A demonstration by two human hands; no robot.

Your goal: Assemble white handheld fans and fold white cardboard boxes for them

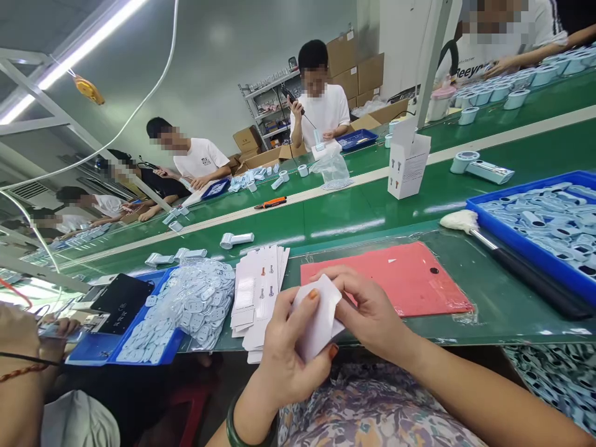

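Left hand [285, 354] and right hand [370, 318] are gripping a white card [321, 318] by opposite edges, steadying it; stack [259, 292] lying just left, within reach.

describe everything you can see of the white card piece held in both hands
The white card piece looks like thin, matte white cardboard, flat, with rounded corners and nothing printed on the side facing the camera. It is held tilted, off the table, at the near edge of the green bench and above the lap. The left hand grips its left side and lower edge; the right hand pinches its upper right side. Fingers hide parts of its outline.
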